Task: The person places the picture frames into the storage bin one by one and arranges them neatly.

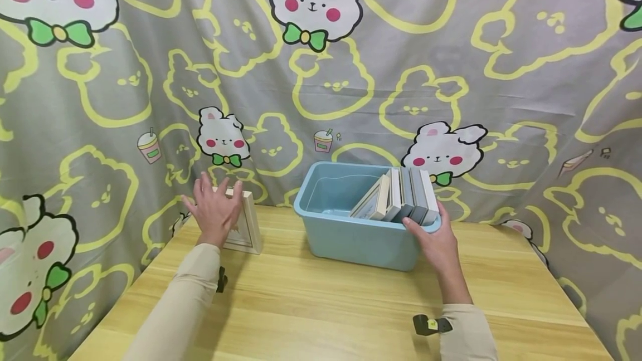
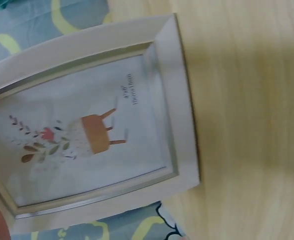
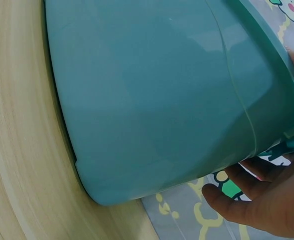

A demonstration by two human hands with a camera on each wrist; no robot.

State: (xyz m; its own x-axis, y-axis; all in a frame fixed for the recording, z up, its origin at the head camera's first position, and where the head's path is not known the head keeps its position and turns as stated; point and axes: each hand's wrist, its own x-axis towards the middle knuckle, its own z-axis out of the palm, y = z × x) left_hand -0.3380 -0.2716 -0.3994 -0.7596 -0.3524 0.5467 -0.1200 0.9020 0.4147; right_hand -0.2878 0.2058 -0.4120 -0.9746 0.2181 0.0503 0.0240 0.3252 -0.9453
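A cream picture frame (image 1: 252, 224) stands upright on the left of the table. In the left wrist view, the picture frame (image 2: 179, 115) shows a flower-basket print behind its pane. My left hand (image 1: 215, 210) is at its top edge with fingers spread, covering much of it in the head view. A light blue plastic bin (image 1: 356, 241) stands right of centre. My right hand (image 1: 438, 241) grips the rim at its right end, thumb over the front corner and fingers around the end wall. Inside, several picture frames (image 1: 407, 196) lean together at the right.
The wooden table (image 1: 311, 311) runs up to a grey patterned curtain (image 1: 321, 82) at the back and sides. Black wrist-camera mounts (image 1: 430, 325) hang by both sleeves, close over the tabletop.
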